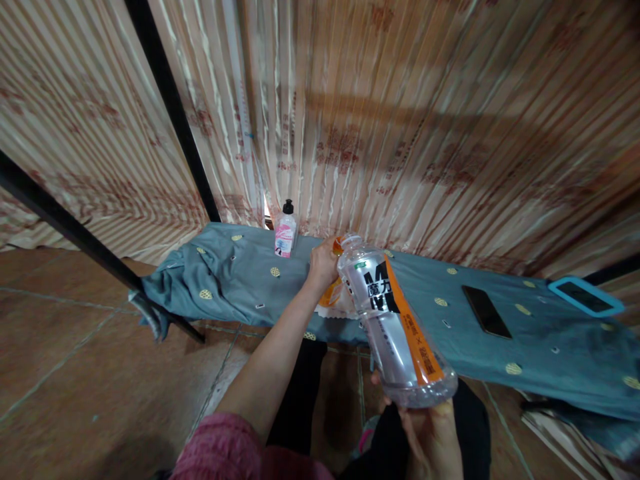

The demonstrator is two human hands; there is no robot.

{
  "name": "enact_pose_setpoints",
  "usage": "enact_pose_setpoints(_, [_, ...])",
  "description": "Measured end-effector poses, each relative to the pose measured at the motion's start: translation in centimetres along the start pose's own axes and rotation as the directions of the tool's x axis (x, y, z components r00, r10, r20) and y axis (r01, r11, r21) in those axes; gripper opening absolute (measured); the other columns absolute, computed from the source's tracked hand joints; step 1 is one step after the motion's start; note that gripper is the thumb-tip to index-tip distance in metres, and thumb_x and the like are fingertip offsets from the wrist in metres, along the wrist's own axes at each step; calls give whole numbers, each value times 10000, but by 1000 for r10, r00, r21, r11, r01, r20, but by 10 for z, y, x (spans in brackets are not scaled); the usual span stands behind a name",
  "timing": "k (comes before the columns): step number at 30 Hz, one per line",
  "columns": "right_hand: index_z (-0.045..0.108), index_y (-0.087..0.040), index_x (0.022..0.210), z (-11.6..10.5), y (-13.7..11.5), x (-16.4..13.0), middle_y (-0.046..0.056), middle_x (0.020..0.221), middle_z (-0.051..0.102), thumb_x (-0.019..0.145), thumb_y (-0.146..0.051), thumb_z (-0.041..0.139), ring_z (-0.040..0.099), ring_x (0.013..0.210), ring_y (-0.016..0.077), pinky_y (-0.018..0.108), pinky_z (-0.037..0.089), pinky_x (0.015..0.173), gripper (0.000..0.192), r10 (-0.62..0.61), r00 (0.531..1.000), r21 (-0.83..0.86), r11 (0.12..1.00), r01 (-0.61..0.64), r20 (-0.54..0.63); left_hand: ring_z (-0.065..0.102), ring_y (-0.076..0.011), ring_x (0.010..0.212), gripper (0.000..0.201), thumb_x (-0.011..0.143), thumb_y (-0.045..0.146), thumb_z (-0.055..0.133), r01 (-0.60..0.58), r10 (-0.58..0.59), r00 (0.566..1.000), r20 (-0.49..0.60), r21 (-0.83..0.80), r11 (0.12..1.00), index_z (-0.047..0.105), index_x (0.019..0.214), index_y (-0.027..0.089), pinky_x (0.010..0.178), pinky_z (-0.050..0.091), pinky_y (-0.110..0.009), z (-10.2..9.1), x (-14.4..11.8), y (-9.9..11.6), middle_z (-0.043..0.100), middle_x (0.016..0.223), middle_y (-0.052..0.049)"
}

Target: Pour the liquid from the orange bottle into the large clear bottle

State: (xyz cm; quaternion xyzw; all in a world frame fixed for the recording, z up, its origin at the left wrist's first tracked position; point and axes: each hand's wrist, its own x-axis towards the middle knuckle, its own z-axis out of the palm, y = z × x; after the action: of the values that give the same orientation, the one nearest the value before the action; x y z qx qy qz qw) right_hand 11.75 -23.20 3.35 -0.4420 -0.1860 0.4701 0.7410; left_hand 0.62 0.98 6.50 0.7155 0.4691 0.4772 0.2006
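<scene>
A clear plastic drink bottle point(395, 327) with a silver and orange label tilts up and to the left in front of me. My right hand point(430, 427) grips it low down, by the base; part of its fingers is behind the bottle. My left hand point(323, 261) is closed at the bottle's neck, around a small orange cap point(339, 246) beside the mouth. The mouth looks uncapped. Below that hand, partly covered by the bottle, an orange item point(330, 293) rests on something white with a frilled edge; its kind is unclear.
A bench draped in a blue-grey cloth point(240, 287) runs across the view. On it stand a pump-top bottle point(285, 233) with a pink label, a dark phone point(486, 311) and a blue-framed device point(586, 297). Black metal poles point(170, 93) cross at left before a patterned curtain point(350, 100).
</scene>
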Motion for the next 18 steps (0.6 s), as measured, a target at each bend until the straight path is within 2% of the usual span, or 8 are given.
enact_pose_setpoints(4, [639, -262, 851, 0, 0, 1, 2, 708, 744, 598, -433, 805, 683, 542, 172, 214, 498, 421, 347, -38, 998, -4, 999, 38, 41, 579, -141, 672, 224, 819, 335, 558, -17, 17, 1000, 3, -4, 1000, 685, 809, 151, 641, 428, -230, 0, 0, 0, 678, 765, -34])
enact_pose_setpoints(12, [582, -275, 1109, 3, -1, -1, -4, 677, 738, 576, -454, 813, 679, 538, 194, 230, 490, 395, 608, -48, 998, -20, 999, 48, 28, 595, -152, 699, 245, 829, 356, 551, -6, 6, 1000, 7, 2, 1000, 685, 828, 152, 662, 437, -238, 0, 0, 1, 690, 791, -46])
enact_pose_setpoints(18, [586, -260, 1083, 6, -2, -1, -7, 768, 756, 605, -400, 793, 699, 586, 190, 227, 510, 443, 539, 7, 1000, -41, 999, -6, 11, 597, -155, 705, 247, 825, 362, 562, -7, 7, 1000, 5, -8, 1000, 688, 888, 159, 665, 440, -240, 1, 0, -1, 694, 813, -46])
